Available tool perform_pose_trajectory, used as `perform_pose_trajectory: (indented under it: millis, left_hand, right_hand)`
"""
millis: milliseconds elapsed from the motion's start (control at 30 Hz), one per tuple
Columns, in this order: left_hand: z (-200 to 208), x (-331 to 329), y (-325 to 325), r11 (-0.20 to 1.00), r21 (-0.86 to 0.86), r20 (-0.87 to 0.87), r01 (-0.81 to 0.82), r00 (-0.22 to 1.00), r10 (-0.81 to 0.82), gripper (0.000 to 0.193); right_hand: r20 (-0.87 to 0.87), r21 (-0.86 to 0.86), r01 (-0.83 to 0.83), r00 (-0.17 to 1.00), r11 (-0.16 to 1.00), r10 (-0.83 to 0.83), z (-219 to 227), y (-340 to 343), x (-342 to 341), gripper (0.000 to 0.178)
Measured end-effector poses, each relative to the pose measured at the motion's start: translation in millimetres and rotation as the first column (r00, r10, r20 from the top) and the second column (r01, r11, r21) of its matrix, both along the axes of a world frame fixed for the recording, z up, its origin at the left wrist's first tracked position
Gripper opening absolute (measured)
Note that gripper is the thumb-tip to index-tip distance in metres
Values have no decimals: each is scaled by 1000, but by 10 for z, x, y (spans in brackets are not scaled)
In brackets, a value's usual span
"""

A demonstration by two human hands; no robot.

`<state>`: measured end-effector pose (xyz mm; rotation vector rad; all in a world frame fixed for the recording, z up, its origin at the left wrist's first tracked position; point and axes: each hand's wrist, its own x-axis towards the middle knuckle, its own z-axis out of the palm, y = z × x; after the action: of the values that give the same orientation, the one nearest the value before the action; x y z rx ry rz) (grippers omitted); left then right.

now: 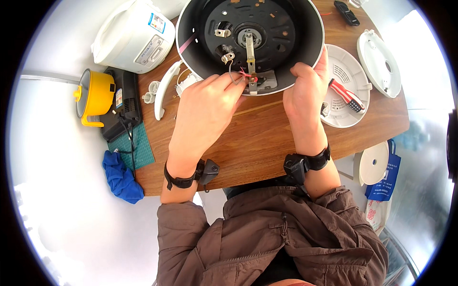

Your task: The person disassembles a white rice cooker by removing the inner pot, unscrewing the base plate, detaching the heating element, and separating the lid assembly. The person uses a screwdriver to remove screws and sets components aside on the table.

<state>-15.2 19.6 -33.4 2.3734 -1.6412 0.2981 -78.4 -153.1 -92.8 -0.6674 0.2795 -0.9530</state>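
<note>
A round black metal rice cooker shell [191, 52] stands tilted at the far edge of my view, its hollow inside facing me. My right hand [307, 88] is closed round the right part of its rim, thumb on the inner side. At the lower rim my left hand [205, 107] pinches thin wires [242, 75], some pink and one grey; the fingertips are partly hidden. Right beside those fingers, a narrow metal strip [250, 52] runs from the shell's centre down to the rim. Two small metal terminals [222, 33] stick out left of the strip.
A white rice cooker housing [138, 40] stands at the back left, near a yellow pot [98, 93]. Left of the shell lies a white handle [165, 90]. On the right, a white vented base [341, 57] holds a red-and-black screwdriver [347, 95]; a white lid part [379, 64] lies beyond.
</note>
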Motion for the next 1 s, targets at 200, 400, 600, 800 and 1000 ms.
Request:
perform_pose_trajectory:
  millis: [200, 400, 600, 800, 1000]
  left_hand:
    - [-4, -19, 2, 1000, 16, 39, 9, 999, -10, 26]
    - [3, -25, 2, 998, 66, 46, -13, 999, 10, 28]
    - [7, -31, 1, 998, 58, 41, -4, 999, 2, 28]
    - [5, -44, -6, 995, 87, -12, -51, 999, 52, 19]
    - [-4, -41, 6, 997, 80, 41, -13, 999, 10, 29]
  right_hand:
    - [-19, 4, 12, 1000, 1000, -12, -21, 8, 5, 67]
    - [-3, -30, 6, 1000, 1000, -6, -17, 17, 6, 68]
    - [0, -15, 0, 1000, 1000, 0, -24, 10, 1, 66]
    - [-53, -30, -6, 999, 1000, 4, -108, -34, -13, 64]
    - [-68, -9, -5, 998, 1000, 4, -85, -14, -5, 65]
